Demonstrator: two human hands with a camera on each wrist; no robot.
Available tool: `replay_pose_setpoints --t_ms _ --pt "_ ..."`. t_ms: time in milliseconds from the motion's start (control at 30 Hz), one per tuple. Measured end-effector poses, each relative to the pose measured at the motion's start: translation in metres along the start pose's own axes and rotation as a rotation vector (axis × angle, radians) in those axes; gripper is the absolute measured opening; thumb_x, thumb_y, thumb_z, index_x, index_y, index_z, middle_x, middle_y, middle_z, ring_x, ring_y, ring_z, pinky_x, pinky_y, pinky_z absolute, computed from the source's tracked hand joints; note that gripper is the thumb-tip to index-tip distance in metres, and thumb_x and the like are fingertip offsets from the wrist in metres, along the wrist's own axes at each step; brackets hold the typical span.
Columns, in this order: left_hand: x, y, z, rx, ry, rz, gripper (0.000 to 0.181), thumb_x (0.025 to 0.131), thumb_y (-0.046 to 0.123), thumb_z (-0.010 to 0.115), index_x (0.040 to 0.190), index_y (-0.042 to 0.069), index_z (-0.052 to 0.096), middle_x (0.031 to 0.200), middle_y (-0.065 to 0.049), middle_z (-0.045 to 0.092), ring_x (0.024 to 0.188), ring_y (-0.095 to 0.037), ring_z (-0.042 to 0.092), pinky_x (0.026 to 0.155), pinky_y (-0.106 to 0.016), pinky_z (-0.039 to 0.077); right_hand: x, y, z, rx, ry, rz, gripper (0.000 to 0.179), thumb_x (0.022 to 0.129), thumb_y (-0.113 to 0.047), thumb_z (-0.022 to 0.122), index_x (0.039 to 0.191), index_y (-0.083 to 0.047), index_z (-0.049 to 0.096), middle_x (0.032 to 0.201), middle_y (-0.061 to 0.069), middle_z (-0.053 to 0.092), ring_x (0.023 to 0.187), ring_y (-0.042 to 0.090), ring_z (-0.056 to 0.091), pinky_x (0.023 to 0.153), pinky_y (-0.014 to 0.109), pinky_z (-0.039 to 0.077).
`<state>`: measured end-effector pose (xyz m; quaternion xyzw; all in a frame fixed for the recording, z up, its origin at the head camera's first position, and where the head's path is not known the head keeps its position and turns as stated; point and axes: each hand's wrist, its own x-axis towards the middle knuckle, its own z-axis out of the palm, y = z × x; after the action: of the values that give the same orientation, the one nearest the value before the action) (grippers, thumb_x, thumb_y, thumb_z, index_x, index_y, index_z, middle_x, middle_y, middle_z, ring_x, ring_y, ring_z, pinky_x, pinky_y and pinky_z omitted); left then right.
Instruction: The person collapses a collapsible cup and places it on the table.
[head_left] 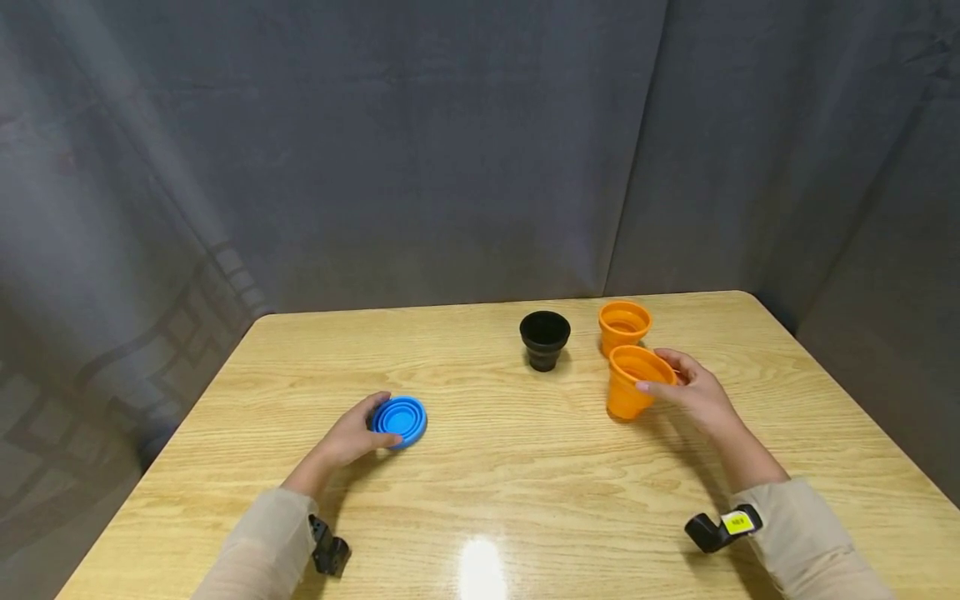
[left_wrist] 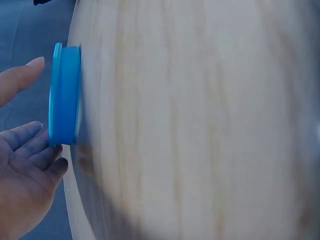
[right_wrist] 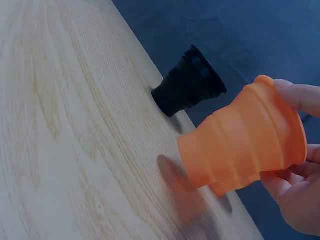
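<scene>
On the left of the table, my left hand (head_left: pixel 350 432) is spread around a flattened blue collapsible cup (head_left: pixel 400 422). In the left wrist view the thumb stands apart from the blue cup (left_wrist: pixel 66 95), while the fingertips (left_wrist: pixel 60 167) are right at its lower edge. My right hand (head_left: pixel 699 390) pinches the rim of an expanded orange collapsible cup (head_left: pixel 632 386), thumb at the near side and fingers behind. That cup is upright, slightly tilted, its base close over the table. A second orange cup (head_left: pixel 624 321) stands just behind it.
An expanded black collapsible cup (head_left: pixel 544 340) stands toward the table's far side, left of the orange cups. The wooden table (head_left: pixel 480 483) ends at a grey curtain (head_left: pixel 420 167) along the back. Each wrist wears a small black camera (head_left: pixel 330 550).
</scene>
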<state>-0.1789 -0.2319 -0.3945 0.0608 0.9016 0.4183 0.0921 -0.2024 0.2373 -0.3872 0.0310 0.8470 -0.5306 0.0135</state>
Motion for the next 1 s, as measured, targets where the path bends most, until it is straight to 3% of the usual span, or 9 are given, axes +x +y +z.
replay_pose_setpoints --t_ms 67,133,300,600,700,833,1000 --pt "0.000 0.001 0.000 -0.007 0.013 -0.004 0.076 0.071 0.020 0.071 0.131 -0.001 0.029 0.133 -0.024 0.027 0.119 -0.041 0.026 0.094 -0.050 0.026 0.005 0.008 0.001 -0.016 0.014 0.003 0.080 0.070 -0.048 0.064 0.134 -0.015 0.028 0.131 0.009 0.032 0.109 0.019 0.035 0.087 0.022 0.035" --pt "-0.001 0.002 -0.001 -0.004 0.027 -0.008 0.075 0.072 0.020 0.070 0.131 0.000 0.029 0.134 -0.024 0.026 0.119 -0.042 0.025 0.093 -0.051 0.027 0.003 0.007 0.002 0.010 -0.004 -0.024 0.078 0.073 -0.044 0.064 0.134 -0.012 0.028 0.131 0.012 0.032 0.110 0.022 0.035 0.090 0.027 0.035" --pt "-0.002 0.004 -0.001 0.011 0.062 -0.011 0.072 0.073 0.021 0.069 0.131 0.002 0.030 0.135 -0.022 0.025 0.119 -0.043 0.023 0.093 -0.052 0.026 0.002 0.006 0.006 0.057 -0.020 -0.062 0.073 0.075 -0.038 0.065 0.133 -0.010 0.031 0.130 0.012 0.036 0.108 0.019 0.039 0.088 0.027 0.037" --pt "-0.007 0.014 0.004 -0.036 0.086 0.010 0.064 0.077 0.016 0.064 0.131 0.003 0.032 0.135 -0.020 0.025 0.121 -0.042 0.021 0.093 -0.053 0.025 0.011 0.025 0.019 0.201 -0.068 -0.146 0.065 0.068 -0.038 0.070 0.123 -0.016 0.043 0.120 0.002 0.044 0.102 0.013 0.047 0.077 0.015 0.042" --pt "-0.008 0.019 0.006 -0.067 0.099 0.042 0.062 0.078 0.014 0.063 0.130 0.002 0.033 0.134 -0.020 0.027 0.121 -0.041 0.022 0.095 -0.051 0.023 0.005 0.016 0.022 0.245 -0.106 -0.190 0.060 0.072 -0.028 0.070 0.123 -0.012 0.044 0.119 0.005 0.046 0.099 0.013 0.050 0.076 0.017 0.043" --pt "-0.009 0.027 0.011 -0.093 0.113 0.092 0.060 0.077 0.013 0.064 0.129 0.001 0.035 0.131 -0.021 0.032 0.120 -0.039 0.026 0.095 -0.050 0.024 -0.015 -0.015 0.024 0.308 -0.175 -0.257 0.056 0.076 -0.019 0.066 0.123 -0.002 0.041 0.117 0.011 0.047 0.095 0.014 0.052 0.075 0.020 0.045" --pt "-0.012 0.037 0.017 -0.129 0.101 0.119 0.061 0.076 0.012 0.066 0.129 0.005 0.036 0.132 -0.018 0.033 0.119 -0.038 0.028 0.092 -0.053 0.027 -0.040 -0.054 0.030 0.331 -0.202 -0.252 0.059 0.077 -0.013 0.065 0.124 0.008 0.036 0.115 0.013 0.046 0.091 0.009 0.053 0.074 0.019 0.045"
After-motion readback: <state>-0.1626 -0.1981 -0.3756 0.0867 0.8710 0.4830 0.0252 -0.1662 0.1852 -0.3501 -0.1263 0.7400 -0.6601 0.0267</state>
